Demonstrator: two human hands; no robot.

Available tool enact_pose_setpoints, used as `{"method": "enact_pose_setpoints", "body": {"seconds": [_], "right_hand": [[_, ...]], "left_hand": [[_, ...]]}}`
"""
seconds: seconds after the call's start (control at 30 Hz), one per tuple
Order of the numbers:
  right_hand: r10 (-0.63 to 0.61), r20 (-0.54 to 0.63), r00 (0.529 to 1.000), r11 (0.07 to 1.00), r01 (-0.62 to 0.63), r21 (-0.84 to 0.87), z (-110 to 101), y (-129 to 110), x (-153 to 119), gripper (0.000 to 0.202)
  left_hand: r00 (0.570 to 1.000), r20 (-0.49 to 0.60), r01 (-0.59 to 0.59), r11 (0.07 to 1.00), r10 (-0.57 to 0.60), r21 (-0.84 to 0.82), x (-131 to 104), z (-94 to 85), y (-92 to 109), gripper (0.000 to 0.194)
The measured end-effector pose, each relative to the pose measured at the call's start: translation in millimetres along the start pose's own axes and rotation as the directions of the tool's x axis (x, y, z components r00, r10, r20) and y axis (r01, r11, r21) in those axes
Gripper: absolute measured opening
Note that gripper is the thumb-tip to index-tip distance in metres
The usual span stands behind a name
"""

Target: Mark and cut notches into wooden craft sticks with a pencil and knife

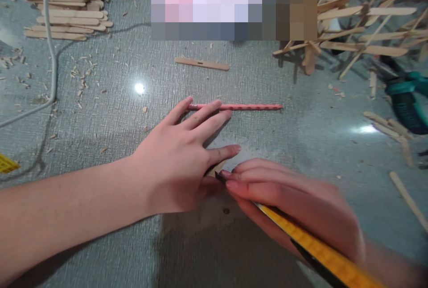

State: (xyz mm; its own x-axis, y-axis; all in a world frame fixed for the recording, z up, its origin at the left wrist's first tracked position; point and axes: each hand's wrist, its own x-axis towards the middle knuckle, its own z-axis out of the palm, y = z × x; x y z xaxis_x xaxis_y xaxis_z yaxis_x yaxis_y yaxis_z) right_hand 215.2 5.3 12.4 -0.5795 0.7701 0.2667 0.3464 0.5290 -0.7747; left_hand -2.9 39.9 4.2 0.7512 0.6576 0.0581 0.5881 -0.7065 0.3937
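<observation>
My left hand (pixel 182 145) lies palm down with its fingers stretched out. Between its index finger and thumb a short part of a wooden craft stick (pixel 216 169) shows, pinned there; the rest is hidden under the hand. The middle fingers touch or lie over a pink pencil (pixel 254 107) that points right. In my right hand (pixel 294 199), closed around it, is a yellow and black utility knife (pixel 301 234). Its dark blade tip meets the visible part of the craft stick, right beside my left thumb.
A notched craft stick (pixel 202 63) lies beyond the pencil. Stacked craft sticks (pixel 70 20) and a white cable (pixel 50 47) are at upper left. Many loose sticks (pixel 368 47) spread at upper right, above teal-handled pliers (pixel 409 100). Wood chips (pixel 82 74) litter the grey table.
</observation>
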Motion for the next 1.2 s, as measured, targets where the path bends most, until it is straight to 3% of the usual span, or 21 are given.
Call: {"method": "enact_pose_setpoints", "body": {"seconds": [0.37, 0.5, 0.67, 0.87, 1.03, 1.2], "right_hand": [[-0.073, -0.017, 0.997, 0.997, 0.073, 0.004, -1, 5, -3, 0.031], [0.019, -0.085, 0.996, 0.999, -0.016, 0.031, -5, 9, -9, 0.033], [-0.003, -0.109, 0.994, 0.998, 0.010, 0.057, -8, 15, -14, 0.033], [0.087, -0.206, 0.975, 0.995, -0.074, 0.071, -11, 18, -16, 0.033], [0.091, -0.223, 0.970, 0.994, -0.076, 0.075, -13, 16, -17, 0.032], [0.116, -0.256, 0.960, 0.991, -0.094, 0.095, -12, 15, -19, 0.031]], "left_hand": [[1.000, 0.007, -0.014, 1.000, 0.014, -0.007, -1, -1.5, -2, 0.055], [0.998, -0.026, -0.050, 0.999, 0.050, -0.012, -3, -0.5, -6, 0.056], [0.993, -0.058, -0.100, 0.995, 0.100, 0.007, -4, -1.8, -10, 0.054], [0.990, -0.074, -0.120, 0.993, 0.121, 0.022, -5, -1.4, -13, 0.061], [0.988, -0.097, -0.124, 0.992, 0.121, -0.027, -3, -2.4, -10, 0.037], [0.974, -0.108, -0.204, 0.978, 0.198, -0.045, 0, -3.7, -10, 0.031]]}}
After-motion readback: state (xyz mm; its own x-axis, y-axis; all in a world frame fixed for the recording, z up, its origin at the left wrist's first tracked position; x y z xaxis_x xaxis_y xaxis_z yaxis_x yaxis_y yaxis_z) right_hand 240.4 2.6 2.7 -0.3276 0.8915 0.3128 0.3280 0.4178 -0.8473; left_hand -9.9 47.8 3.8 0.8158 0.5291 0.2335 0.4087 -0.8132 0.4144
